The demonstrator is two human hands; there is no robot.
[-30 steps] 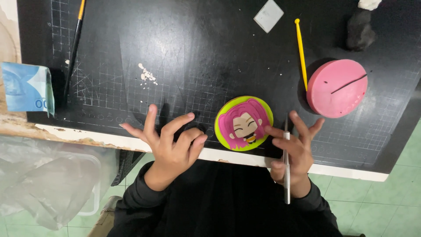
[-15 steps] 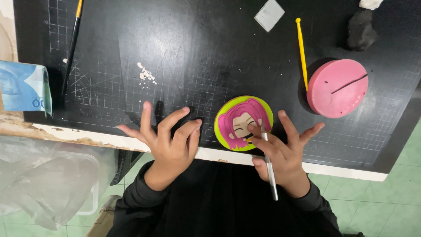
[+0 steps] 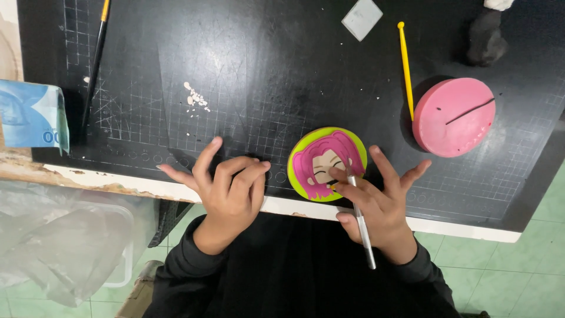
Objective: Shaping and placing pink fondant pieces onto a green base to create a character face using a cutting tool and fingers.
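A round lime-green clay disc [image 3: 327, 164] with a pink-haired cartoon face lies on the black cutting mat [image 3: 265, 70] near its front edge. My right hand [image 3: 379, 203] grips a thin silver modelling tool [image 3: 362, 227], its tip touching the face on the disc, with the other fingers spread out. To the left of the disc, my left hand [image 3: 226, 188] rests on the mat edge with fingers loosely curled, holding nothing.
A thick pink clay disc [image 3: 454, 116] and a yellow ball-tipped stick [image 3: 405, 65] lie at the right. A black clay lump [image 3: 485, 38], a small grey square [image 3: 362, 19], white crumbs [image 3: 195, 97], a paintbrush [image 3: 96, 56], a blue packet [image 3: 32, 115] and a plastic bag [image 3: 59, 241] surround the mat.
My right hand has moved left and brought the tool tip onto the face of the green disc. My left hand has curled its fingers slightly.
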